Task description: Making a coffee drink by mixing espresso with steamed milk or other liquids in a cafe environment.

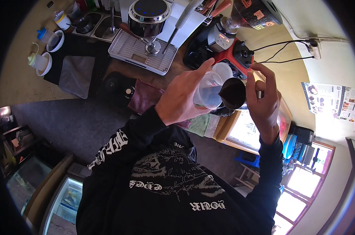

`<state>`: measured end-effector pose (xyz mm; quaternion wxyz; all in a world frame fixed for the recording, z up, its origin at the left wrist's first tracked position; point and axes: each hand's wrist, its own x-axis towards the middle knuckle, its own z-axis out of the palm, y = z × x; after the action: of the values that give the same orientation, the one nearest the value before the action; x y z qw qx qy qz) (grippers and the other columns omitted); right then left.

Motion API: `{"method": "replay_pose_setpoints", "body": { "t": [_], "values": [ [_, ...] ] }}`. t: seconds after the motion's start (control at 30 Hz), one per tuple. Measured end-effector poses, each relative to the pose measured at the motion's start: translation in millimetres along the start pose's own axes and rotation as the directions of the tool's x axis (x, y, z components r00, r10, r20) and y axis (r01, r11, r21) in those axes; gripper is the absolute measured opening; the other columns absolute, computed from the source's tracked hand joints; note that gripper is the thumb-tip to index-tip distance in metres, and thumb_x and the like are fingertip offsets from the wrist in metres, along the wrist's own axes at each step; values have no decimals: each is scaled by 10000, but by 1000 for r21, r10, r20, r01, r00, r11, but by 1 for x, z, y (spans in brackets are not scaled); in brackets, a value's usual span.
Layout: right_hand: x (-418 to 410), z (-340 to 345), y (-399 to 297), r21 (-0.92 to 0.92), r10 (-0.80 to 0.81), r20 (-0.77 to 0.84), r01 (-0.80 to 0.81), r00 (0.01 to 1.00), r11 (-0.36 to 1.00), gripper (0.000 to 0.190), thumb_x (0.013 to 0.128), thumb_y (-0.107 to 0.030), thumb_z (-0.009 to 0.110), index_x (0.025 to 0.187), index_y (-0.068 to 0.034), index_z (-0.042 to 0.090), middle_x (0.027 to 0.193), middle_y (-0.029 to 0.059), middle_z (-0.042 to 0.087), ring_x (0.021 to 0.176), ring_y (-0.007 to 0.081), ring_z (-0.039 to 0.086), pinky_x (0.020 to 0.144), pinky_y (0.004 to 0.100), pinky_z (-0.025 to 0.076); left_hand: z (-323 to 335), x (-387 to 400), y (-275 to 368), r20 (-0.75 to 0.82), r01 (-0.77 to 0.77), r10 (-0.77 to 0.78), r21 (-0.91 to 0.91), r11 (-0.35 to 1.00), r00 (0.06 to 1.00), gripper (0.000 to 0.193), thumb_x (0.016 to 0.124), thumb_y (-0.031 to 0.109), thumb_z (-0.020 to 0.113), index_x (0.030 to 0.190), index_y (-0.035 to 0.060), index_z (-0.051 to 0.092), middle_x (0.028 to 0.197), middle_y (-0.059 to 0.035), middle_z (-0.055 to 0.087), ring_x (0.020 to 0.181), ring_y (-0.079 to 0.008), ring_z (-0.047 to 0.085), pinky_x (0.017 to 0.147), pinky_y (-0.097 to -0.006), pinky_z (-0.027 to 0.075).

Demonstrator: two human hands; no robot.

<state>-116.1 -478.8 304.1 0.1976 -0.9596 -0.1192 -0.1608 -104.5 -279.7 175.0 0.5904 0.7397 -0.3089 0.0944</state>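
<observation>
A clear plastic cup (207,93) rests in my left hand (177,95), the fingers wrapped around its side. My right hand (264,97) grips a small dark pitcher with a pouring spout (234,93) by its handle. The pitcher is tilted, its spout turned towards the cup and close to the rim. I cannot tell whether liquid is flowing. Behind the cup shows a white translucent round container or lid (223,71), partly hidden.
An espresso machine with a drip tray (124,48) stands ahead. Right of it are a coffee grinder (223,39) and a red-and-black appliance (234,58) with cables. A maroon cloth (145,97), a green cloth (199,124) and a grey cloth (76,75) lie on the counter.
</observation>
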Motion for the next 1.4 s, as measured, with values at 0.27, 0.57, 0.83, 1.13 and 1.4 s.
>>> {"method": "replay_pose_setpoints", "body": {
  "t": [0.27,0.57,0.83,1.13,1.4],
  "values": [
    [1,-2,-3,-20,-26,37,27,999,999,247,981,-42,659,1217,-93,609,518,36,562,429,121,547,456,294,368,3,0,-2,-40,-43,43,5,999,998,1210,644,164,946,1613,79,227,1277,-181,622,1108,-386,620,963,-467,501],
    [6,-11,-9,-80,-39,53,43,998,996,255,980,-44,656,1223,-113,619,511,33,545,430,118,547,458,300,377,9,0,-4,-38,-26,26,-16,1000,999,1193,664,184,941,1615,79,229,1272,-184,620,1114,-382,621,968,-467,503],
    [15,-22,-19,-80,-5,61,10,998,997,248,984,-53,653,1224,-113,629,515,46,580,461,121,586,476,291,397,11,-2,-8,21,27,-26,-22,999,999,1195,672,149,941,1618,48,218,1365,-158,604,1209,-339,607,1046,-432,487],
    [26,-39,-22,-134,-65,35,69,997,989,233,991,-57,648,1220,-96,625,524,54,582,471,106,575,493,274,403,18,-1,-17,-28,-19,18,-43,999,999,1192,663,167,936,1613,69,221,1313,-175,620,1108,-376,621,972,-464,498],
    [34,-55,-30,-169,-88,5,88,996,982,214,1002,-59,640,1215,-84,629,492,34,535,463,63,496,477,257,353,19,-2,-19,-1,32,-32,-55,998,999,1182,687,142,935,1616,46,210,1363,-180,603,1222,-346,609,1053,-445,492]
  ]
}}
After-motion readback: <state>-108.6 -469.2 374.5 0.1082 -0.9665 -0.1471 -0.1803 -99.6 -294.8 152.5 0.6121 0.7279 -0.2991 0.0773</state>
